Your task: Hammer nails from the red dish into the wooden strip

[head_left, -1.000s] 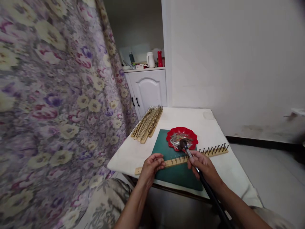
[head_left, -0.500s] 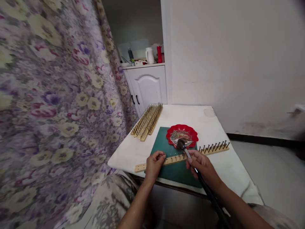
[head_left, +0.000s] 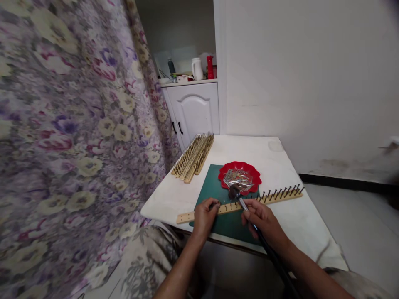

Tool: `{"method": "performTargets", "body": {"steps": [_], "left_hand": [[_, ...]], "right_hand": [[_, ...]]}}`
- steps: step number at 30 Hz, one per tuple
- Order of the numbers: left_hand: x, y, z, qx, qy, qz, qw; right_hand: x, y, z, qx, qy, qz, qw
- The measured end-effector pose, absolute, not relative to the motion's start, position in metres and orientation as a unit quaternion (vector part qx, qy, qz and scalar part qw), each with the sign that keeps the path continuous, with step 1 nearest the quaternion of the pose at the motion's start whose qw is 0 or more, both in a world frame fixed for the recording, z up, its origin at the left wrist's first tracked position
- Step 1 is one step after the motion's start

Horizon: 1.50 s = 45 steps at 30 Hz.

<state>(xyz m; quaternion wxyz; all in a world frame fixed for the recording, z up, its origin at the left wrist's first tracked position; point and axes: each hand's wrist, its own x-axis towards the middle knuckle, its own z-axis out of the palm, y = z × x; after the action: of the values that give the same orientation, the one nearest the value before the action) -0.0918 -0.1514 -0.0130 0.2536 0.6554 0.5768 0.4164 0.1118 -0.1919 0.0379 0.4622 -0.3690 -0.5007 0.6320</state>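
Dim, soft indoor light, its source out of view, falls palest on the white cloth-covered table (head_left: 246,149). On it, thin silver metal nails (head_left: 238,179) glint and blur together. Deep shadow lies beneath it; left of it, the purple floral fabric curtain (head_left: 77,124) looks stretched and soft.

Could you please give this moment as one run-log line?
left hand: at wooden strip, grasp unclear | right hand: grips hammer | red dish: nails inside

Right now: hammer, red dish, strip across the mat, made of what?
Hammer: likely metal neck, silvery shine; dark handle, perhaps rubber-covered.
Red dish: probably smooth plastic, given even colour and scalloped rim.
Strip: looks like unpainted wood, pale tan, matte.
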Motion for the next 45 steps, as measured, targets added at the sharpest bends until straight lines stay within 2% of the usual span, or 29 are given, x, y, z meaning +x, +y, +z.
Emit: {"method": "performTargets", "body": {"steps": [28, 33, 40, 45], "left_hand": [[-0.088, -0.154, -0.013, 0.671, 0.573, 0.412, 0.228], [-0.095, -0.155, -0.008, 0.691, 0.563, 0.391, 0.229], [-0.114, -0.168, 0.003, 0.752, 0.6, 0.234, 0.14], [-0.107, -0.168, 0.003, 0.755, 0.603, 0.221, 0.134]], "right_hand": [[0.082, -0.195, 0.034, -0.365, -0.542, 0.652, 0.385], [0.095, -0.196, 0.036, -0.375, -0.533, 0.63, 0.422], [0.128, -0.19, 0.058, -0.378, -0.522, 0.576, 0.503], [0.147, -0.187, 0.067, -0.367, -0.501, 0.56, 0.548]]}}
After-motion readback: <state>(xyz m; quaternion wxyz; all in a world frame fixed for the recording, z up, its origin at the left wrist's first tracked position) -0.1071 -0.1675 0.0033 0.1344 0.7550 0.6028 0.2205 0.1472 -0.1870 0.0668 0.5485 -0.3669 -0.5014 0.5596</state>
